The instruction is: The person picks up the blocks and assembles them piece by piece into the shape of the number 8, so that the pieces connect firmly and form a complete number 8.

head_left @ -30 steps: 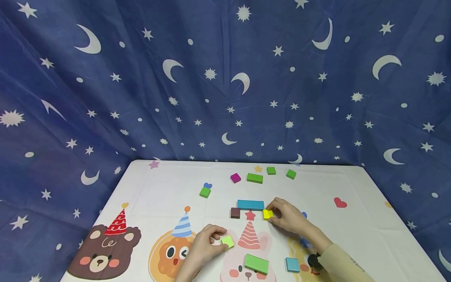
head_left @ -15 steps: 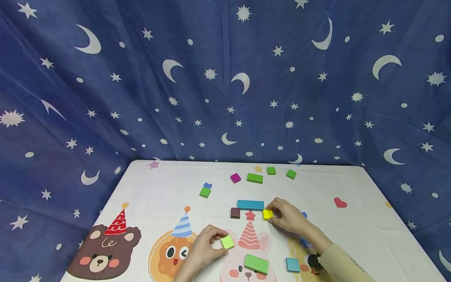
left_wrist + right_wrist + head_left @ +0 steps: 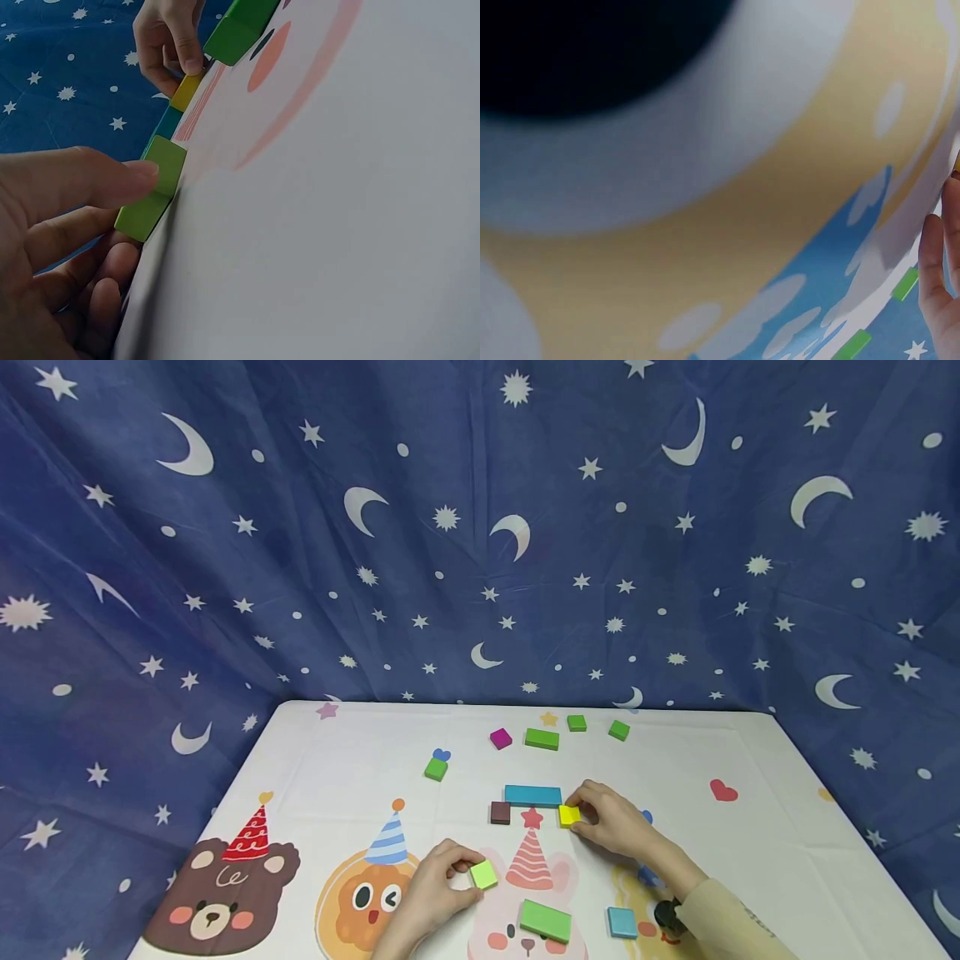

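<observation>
My left hand (image 3: 437,889) pinches a small lime-green square block (image 3: 483,875) low over the tabletop; the left wrist view has its thumb against the same block (image 3: 154,187). Farther up the table, the thumb and fingertips of my right hand (image 3: 618,825) grip a yellow square block (image 3: 569,817). That block sits at the right end of a long blue block (image 3: 532,796). A dark brown square block (image 3: 500,812) lies by the blue block's left end. In the right wrist view only some fingers (image 3: 934,262) appear at the right edge.
Nearer the front lie a green rectangular block (image 3: 545,921) and a light blue square one (image 3: 622,922). Toward the back are a magenta block (image 3: 501,739), a longer green block (image 3: 542,739) and several small green ones. Cartoon animals decorate the white tablecloth (image 3: 360,743); a starry blue curtain (image 3: 420,552) hangs behind.
My left thumb has shifted slightly toward the front along the lime-green block, baring more of its top. The right hand and the yellow block have stayed in place.
</observation>
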`<action>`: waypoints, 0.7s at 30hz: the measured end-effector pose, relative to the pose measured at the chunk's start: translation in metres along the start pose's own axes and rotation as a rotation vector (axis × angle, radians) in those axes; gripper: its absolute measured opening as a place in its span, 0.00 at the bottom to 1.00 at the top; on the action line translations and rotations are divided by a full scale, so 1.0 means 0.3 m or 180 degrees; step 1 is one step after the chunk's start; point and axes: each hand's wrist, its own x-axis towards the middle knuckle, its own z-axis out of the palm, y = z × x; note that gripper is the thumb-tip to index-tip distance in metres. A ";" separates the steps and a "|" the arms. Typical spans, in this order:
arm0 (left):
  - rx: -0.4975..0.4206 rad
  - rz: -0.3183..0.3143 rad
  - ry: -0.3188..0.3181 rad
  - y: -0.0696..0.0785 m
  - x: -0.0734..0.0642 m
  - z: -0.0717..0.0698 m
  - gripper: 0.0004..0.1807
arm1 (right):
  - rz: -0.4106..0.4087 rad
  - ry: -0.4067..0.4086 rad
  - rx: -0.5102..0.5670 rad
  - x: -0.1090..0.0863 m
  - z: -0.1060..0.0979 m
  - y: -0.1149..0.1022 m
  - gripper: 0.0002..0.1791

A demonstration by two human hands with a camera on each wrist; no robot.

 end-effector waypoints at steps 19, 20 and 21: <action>-0.0086 -0.0083 0.0089 0.034 0.010 0.010 0.18 | 0.0007 -0.0047 0.0021 0.001 -0.004 0.001 0.14; -0.0095 -0.0075 0.0093 0.036 0.011 0.010 0.18 | 0.0011 -0.0048 0.0021 0.001 -0.004 0.000 0.14; -0.0107 -0.0061 0.0099 0.038 0.013 0.011 0.18 | 0.0012 -0.0048 0.0021 0.002 -0.004 -0.001 0.14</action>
